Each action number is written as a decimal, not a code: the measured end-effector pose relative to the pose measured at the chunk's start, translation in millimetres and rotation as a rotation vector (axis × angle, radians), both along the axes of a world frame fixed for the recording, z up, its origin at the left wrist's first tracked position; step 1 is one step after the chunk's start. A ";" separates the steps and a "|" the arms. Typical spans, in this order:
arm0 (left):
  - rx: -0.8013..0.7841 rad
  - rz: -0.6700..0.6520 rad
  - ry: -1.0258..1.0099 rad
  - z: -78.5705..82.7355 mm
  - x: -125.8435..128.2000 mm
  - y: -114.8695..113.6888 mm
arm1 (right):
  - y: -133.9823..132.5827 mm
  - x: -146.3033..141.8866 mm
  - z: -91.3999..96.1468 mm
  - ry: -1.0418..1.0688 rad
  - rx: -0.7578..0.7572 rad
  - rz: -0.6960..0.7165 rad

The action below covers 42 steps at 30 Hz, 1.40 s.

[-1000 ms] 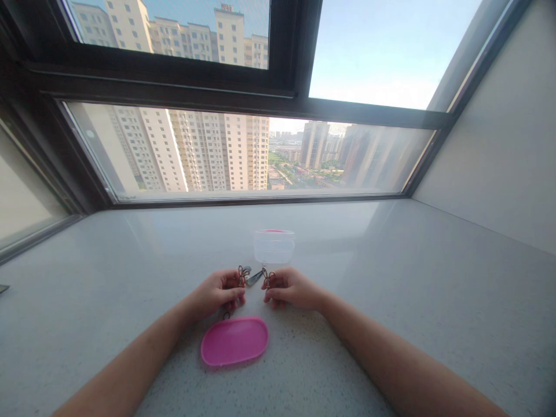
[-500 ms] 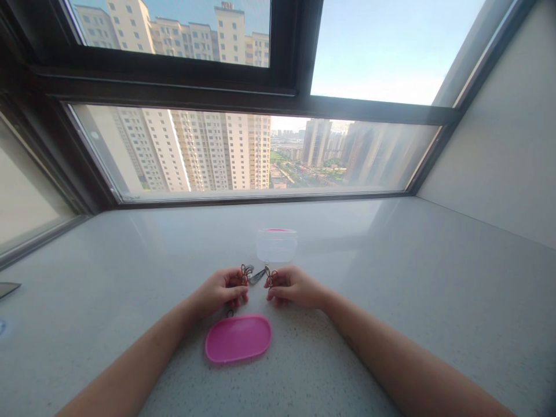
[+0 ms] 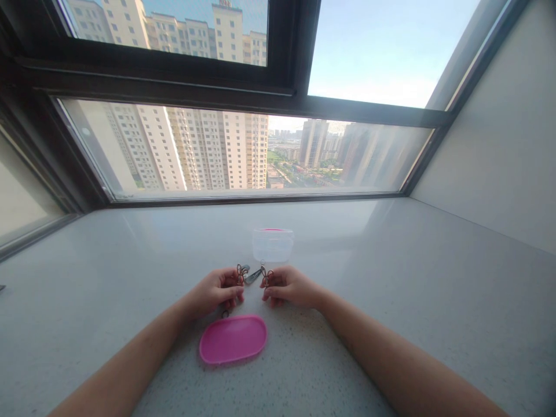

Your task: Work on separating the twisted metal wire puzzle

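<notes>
My left hand [image 3: 217, 291] is closed in a pinch on a copper-coloured looped metal piece [image 3: 240, 274], just above the counter. A similar looped metal piece [image 3: 268, 277] is pinched in my right hand [image 3: 286, 286], a short gap away. Between them lies a grey, elongated metal piece [image 3: 253, 277]; whether it is joined to either looped piece I cannot tell. Nearer me, a pink oval lid [image 3: 233, 340] rests on the counter. A small dark ring [image 3: 225, 314] shows at its far edge, below my left hand. Beyond both hands stands a clear plastic box [image 3: 273, 248].
The speckled pale counter [image 3: 369, 289] reaches back to a dark-framed window [image 3: 260, 200], with tall buildings outside. A white wall [image 3: 486, 145] bounds the right side. At the far left edge, the tip of a dark object [image 3: 2, 287] barely shows.
The whole view has shifted slightly, so everything sits a little further left. Both hands keep their pinch on the looped pieces, with no clear movement against the counter.
</notes>
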<state>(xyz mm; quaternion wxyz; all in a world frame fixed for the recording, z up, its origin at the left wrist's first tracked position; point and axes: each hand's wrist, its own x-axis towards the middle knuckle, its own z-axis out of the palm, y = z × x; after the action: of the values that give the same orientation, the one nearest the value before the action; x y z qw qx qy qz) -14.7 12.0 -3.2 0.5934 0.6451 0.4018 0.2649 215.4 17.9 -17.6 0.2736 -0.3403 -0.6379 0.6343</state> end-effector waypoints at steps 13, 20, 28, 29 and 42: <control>0.003 -0.006 0.002 -0.5 -0.3 0.6 | 2.8 0.9 -4.6 0.020 0.002 0.012; -0.003 -0.001 0.005 -0.3 0.3 0.9 | 2.6 0.7 -5.0 0.039 0.008 0.011; 0.002 0.007 0.006 -2.6 0.2 1.7 | 2.0 0.7 -4.8 0.041 0.010 -0.002; 0.000 0.006 0.007 -2.8 0.0 1.9 | 2.0 0.6 -5.0 0.041 0.010 -0.003; 0.016 -0.009 -0.029 -8.1 -2.1 4.3 | 0.7 0.5 -3.2 0.016 0.014 0.004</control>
<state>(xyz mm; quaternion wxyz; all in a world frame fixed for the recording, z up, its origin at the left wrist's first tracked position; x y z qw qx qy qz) -16.8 16.3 -11.3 0.5954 0.6477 0.3880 0.2747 215.8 18.6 -20.8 0.2796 -0.3320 -0.6410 0.6331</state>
